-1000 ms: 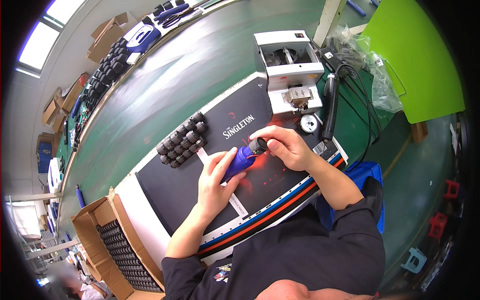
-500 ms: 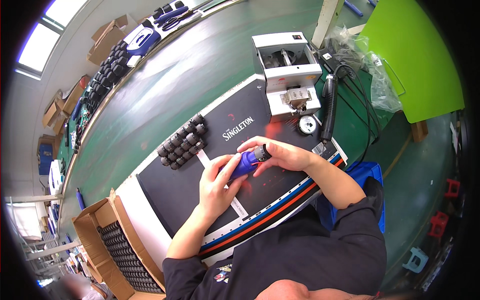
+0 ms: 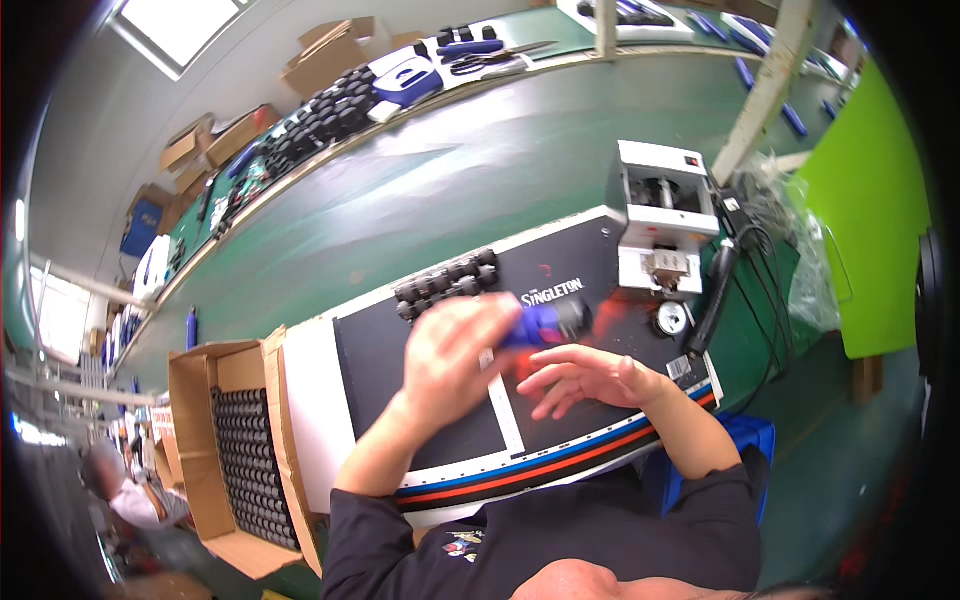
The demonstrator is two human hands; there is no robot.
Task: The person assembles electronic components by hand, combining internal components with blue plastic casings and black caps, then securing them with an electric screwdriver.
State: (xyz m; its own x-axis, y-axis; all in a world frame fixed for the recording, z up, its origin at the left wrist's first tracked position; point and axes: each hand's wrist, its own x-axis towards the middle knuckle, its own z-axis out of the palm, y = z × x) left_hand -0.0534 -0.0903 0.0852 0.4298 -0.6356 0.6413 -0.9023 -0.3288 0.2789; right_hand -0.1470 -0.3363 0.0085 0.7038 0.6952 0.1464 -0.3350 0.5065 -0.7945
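- Mat (image 3: 375, 385): dark, flat, laid on the table under both hands; landmark for all places below.
- Blue tool (image 3: 538, 326): held over the middle of the mat, blurred; black end (image 3: 575, 318) pointing toward the right side of the mat.
- Left hand (image 3: 455, 350): grasping the blue tool, fingers wrapped about it, above the mat; blurred.
- Right hand (image 3: 592, 382): released, fingers loosely spread, nothing held; over the near right part of the mat, just beside the blue tool.
- Black parts (image 3: 450, 283): ranked in close rows on the mat, toward its far edge; partly hidden by the left hand.
- White strip (image 3: 508, 418): lying across the mat, toward its near edge.
- Striped band (image 3: 560, 472): black, orange and blue, along the near edge of the mat.
- Machine (image 3: 665, 228): white, boxy, open-topped, at the far right corner of the mat.
- Dial (image 3: 671, 319): round, white-faced, at the right edge of the mat, before the machine.
- Black rod (image 3: 712, 300): corded, slanting along the right edge of the mat.
- Carton (image 3: 190, 430): cardboard, open, left of the mat; filled with rows of dark pieces (image 3: 250, 460).
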